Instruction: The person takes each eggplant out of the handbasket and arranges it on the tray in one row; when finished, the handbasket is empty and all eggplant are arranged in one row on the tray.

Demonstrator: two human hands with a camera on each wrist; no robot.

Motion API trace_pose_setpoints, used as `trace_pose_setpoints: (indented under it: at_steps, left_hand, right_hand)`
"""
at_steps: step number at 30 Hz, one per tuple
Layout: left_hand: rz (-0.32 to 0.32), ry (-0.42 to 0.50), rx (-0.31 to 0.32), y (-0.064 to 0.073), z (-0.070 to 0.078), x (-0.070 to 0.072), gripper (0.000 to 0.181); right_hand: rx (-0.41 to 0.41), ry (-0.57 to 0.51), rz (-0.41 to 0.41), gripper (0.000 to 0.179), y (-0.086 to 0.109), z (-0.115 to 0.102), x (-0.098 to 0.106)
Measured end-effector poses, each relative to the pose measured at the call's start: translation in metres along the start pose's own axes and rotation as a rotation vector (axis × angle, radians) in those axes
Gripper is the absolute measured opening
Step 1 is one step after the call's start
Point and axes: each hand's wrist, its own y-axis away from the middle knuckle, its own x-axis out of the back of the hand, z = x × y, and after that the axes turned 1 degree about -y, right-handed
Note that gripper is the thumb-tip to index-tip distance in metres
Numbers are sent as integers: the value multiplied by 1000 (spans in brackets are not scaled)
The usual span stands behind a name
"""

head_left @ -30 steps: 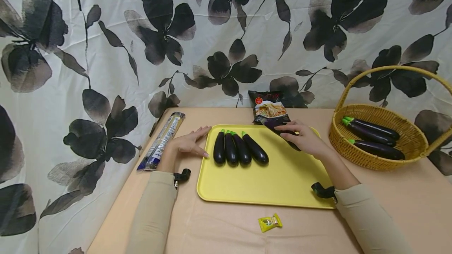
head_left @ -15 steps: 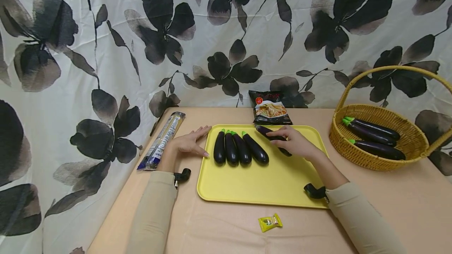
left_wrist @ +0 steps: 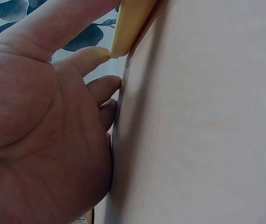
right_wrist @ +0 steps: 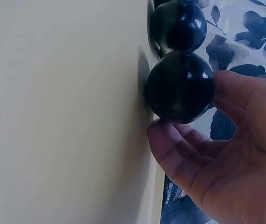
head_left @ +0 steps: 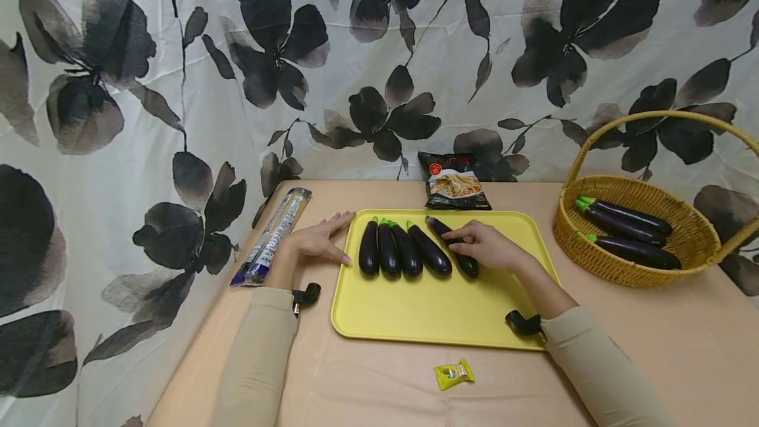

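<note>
On the yellow tray (head_left: 439, 315), several dark eggplants (head_left: 388, 249) with green stem ends lie side by side in a row. At the row's right end my right hand (head_left: 489, 246) holds another eggplant (head_left: 468, 267), thumb on one side and fingers on the other. The right wrist view shows the rounded end of that eggplant (right_wrist: 179, 88) down at the tray, close beside its neighbour (right_wrist: 184, 25). My left hand (head_left: 317, 240) rests at the tray's left edge, fingers extended. In the left wrist view its palm (left_wrist: 34, 121) holds nothing, and fingers reach the tray's rim (left_wrist: 128, 32).
A wicker basket (head_left: 605, 269) with a tall handle stands at the right, with several eggplants (head_left: 637, 252) inside. Behind the tray sits a black food packet (head_left: 455, 183). A long silver-blue package (head_left: 273, 236) lies left; a small yellow wrapped packet (head_left: 453, 374) lies in front.
My right hand has brought its eggplant left and toward me, from the tray's back right to beside the row, turning it slightly more lengthwise. My left hand has stayed in place.
</note>
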Motion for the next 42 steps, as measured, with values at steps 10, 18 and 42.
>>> trace_pose_setpoints:
  at_steps: [10, 18, 42]
  left_hand:
    - [-2, 12, -13, 1, -1, 0, 126]
    - [1, 15, -9, 1, -1, 0, 126]
    - [-8, 29, -20, 0, -1, 1, 126]
  right_hand:
    - [53, -17, -34, 37, 3, -9, -1]
    - [73, 0, -49, 42, 7, -13, -2]
    - [74, 25, -112, 50, 11, -18, 5]
